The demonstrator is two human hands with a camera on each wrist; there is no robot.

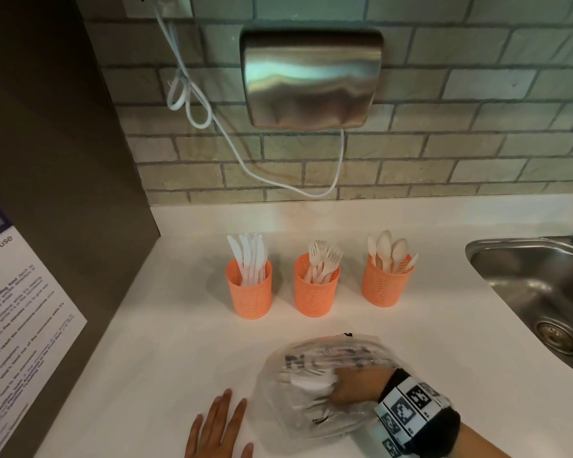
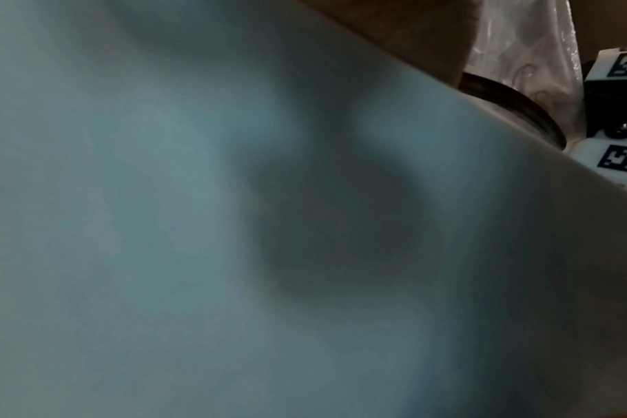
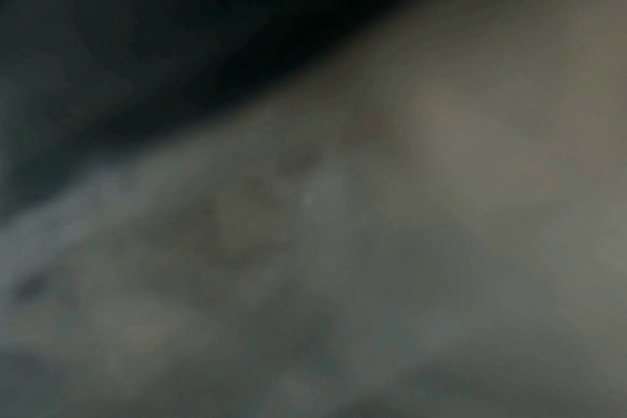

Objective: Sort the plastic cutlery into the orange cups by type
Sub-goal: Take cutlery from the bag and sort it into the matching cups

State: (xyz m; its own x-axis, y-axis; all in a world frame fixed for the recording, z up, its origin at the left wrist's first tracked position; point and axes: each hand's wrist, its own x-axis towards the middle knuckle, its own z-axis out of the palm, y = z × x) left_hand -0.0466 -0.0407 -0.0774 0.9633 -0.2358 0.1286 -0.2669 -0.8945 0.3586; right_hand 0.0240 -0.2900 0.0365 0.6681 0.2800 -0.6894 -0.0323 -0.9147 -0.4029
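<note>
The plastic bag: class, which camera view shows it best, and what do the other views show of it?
The head view. There the bag lies whole on the counter, with the right hand inside it among white cutlery. The left wrist view catches only a crinkled strip of it at the top right. The right wrist view is a blur.

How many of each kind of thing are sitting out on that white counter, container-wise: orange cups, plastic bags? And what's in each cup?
Orange cups: 3, namely the knife cup, the fork cup and the spoon cup.
Plastic bags: 1, the clear bag, with the right hand reaching into it among more cutlery.
Total: 4 containers. The individual pieces overlap too much to count.
</note>
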